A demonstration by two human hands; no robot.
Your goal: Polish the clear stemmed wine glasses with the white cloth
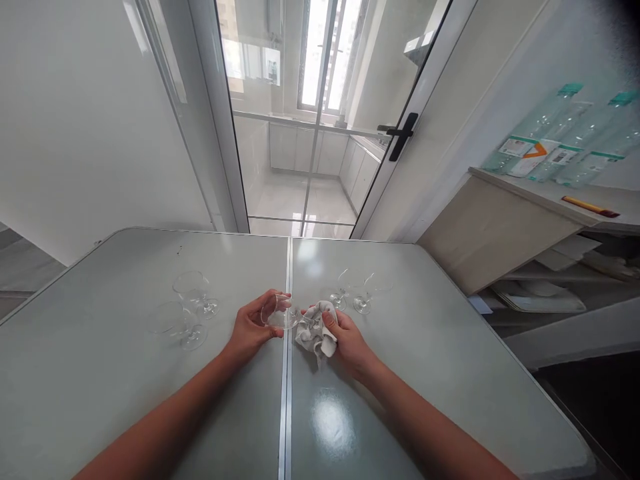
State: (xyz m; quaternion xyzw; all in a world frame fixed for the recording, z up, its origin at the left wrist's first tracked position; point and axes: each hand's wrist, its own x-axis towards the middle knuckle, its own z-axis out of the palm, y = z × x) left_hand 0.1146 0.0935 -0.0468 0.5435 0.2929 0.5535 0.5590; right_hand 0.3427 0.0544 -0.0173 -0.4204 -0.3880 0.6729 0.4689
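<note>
A clear stemmed glass lies tipped sideways between my hands, above the table's middle seam. My left hand is closed around its bowl, with fingers over the top and the thumb beneath. Closed on a crumpled white cloth, my right hand wraps it about the stem and foot end of the glass. The cloth hides most of that foot. Two more stemmed glasses stand to the left, one farther glass and one nearer glass. Behind the cloth are further glasses on the right half.
The pale grey table has a metal seam down its middle. Beyond its far edge is a glazed door with a black handle. At right, a shelf unit bears several plastic bottles and a yellow-and-red stick-like object.
</note>
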